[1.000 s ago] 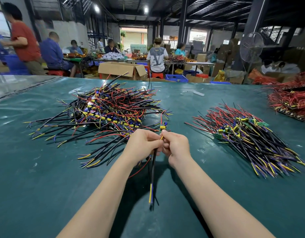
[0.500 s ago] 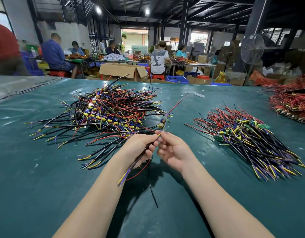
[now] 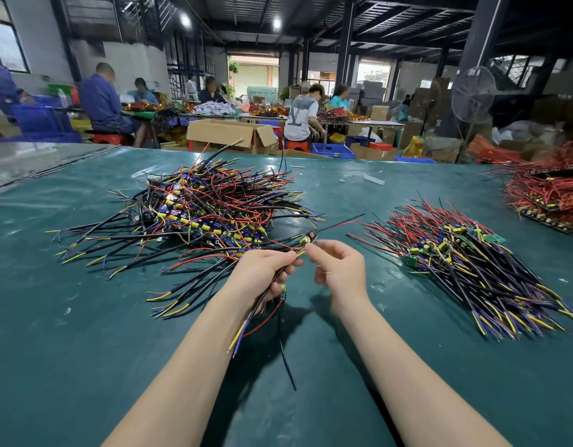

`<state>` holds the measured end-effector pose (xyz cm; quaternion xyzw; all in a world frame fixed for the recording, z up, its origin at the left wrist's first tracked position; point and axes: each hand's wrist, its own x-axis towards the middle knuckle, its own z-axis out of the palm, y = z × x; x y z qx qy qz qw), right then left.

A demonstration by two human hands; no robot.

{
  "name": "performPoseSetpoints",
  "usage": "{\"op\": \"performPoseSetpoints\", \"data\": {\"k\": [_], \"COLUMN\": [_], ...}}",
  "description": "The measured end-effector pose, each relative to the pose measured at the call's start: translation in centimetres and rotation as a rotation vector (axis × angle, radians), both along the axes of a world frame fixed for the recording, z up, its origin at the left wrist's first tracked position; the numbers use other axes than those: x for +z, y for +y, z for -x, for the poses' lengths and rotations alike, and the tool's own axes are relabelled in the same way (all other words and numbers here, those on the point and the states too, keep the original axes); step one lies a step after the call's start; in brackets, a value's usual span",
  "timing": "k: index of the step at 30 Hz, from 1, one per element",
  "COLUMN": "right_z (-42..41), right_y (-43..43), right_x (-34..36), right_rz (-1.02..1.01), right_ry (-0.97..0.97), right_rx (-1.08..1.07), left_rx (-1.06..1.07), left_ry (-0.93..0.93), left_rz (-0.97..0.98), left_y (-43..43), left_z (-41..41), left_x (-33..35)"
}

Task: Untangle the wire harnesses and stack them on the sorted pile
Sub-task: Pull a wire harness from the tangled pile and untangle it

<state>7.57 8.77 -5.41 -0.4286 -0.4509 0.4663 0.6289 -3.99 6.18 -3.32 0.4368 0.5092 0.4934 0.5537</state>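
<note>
A tangled heap of black, red and yellow wire harnesses (image 3: 207,208) lies on the green table (image 3: 69,350) at centre left. The sorted pile (image 3: 472,269) fans out at the right, its wires lying parallel. My left hand (image 3: 262,269) grips one harness (image 3: 272,285) by its black sheath, with the yellow and blue ends pointing down toward me. My right hand (image 3: 340,269) pinches the same harness near its small yellow part, just right of the left hand. A red lead sticks out up and to the right.
A loose black wire (image 3: 286,356) lies on the table below my hands. A mass of red wires (image 3: 549,195) sits at the far right edge. Beyond the table are cardboard boxes (image 3: 230,133), a standing fan (image 3: 472,95) and several seated people at other tables.
The harness has swung from hanging upright to lying slanted across my left palm. A black wire has dropped onto the table. My hands have drawn slightly apart.
</note>
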Motion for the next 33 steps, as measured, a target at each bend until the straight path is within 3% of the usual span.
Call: {"op": "performPoseSetpoints", "data": {"k": [7, 11, 15, 17, 20, 24, 33], "right_z": [0.7, 0.9, 0.4, 0.4, 0.8, 1.1, 1.5], "right_y": [-0.3, -0.4, -0.2, -0.1, -0.2, -0.2, -0.2], "right_x": [-0.4, -0.5, -0.6, -0.6, -0.6, -0.6, 0.1], "right_rz": [-0.172, -0.298, -0.324, -0.291, -0.073, 0.271, 0.335], "right_ry": [-0.240, -0.437, -0.444, -0.409, -0.206, 0.049, 0.310], "right_rx": [-0.172, -0.223, -0.241, -0.263, -0.202, 0.119, 0.162], "left_rx": [0.110, 0.086, 0.062, 0.081, 0.128, 0.126, 0.089], "left_ry": [0.032, 0.260, 0.347, 0.315, 0.266, 0.260, 0.336], "left_rz": [0.010, -0.091, -0.196, -0.210, -0.204, -0.200, -0.231], "left_y": [0.4, 0.2, 0.1, 0.2, 0.3, 0.4, 0.5], "left_z": [-0.1, -0.2, -0.4, -0.4, -0.3, -0.1, -0.4], "left_x": [-0.3, -0.4, -0.5, -0.6, -0.7, -0.7, -1.0]}}
